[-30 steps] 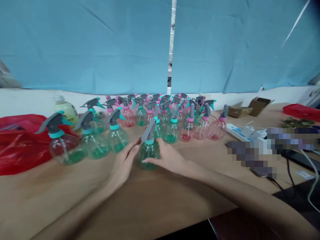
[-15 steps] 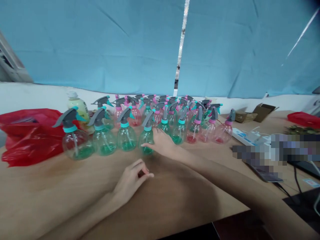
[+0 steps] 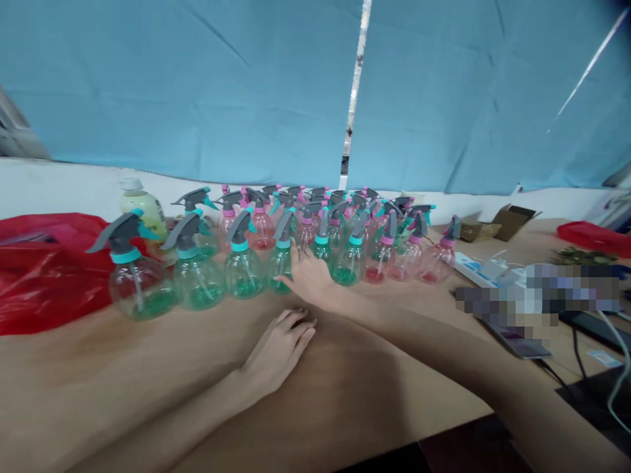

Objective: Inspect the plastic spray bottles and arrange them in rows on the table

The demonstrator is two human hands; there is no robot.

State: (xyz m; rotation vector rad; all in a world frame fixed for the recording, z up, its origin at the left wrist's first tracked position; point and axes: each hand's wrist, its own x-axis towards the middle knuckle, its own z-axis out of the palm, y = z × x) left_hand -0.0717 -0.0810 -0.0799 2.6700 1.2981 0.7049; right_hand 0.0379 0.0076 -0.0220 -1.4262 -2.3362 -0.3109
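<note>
My right hand (image 3: 311, 278) is at the right side of a green spray bottle (image 3: 280, 266) with a grey trigger head and turquoise collar. Its thumb crosses the front of the bottle and the other fingers reach up by the collar, partly hidden. The bottle stands upright in the front row, between another green spray bottle (image 3: 245, 272) on its left and a green one (image 3: 323, 248) just behind my hand. Nearer to me, my left hand (image 3: 279, 351) rests low over the table, holding nothing, its fingers loosely stretched and apart.
Several pink spray bottles (image 3: 377, 266) stand at the right and behind. A red plastic bag (image 3: 54, 282) and a pale yellow bottle (image 3: 140, 203) are at the left. On the right lie a power strip (image 3: 470, 268), cables and an open cardboard box (image 3: 515, 223). A blue curtain hangs behind.
The spray bottle by my right hand has shifted slightly back into line with the row. My left hand has moved a little right, its curled fingers now straighter. The view has shifted slightly.
</note>
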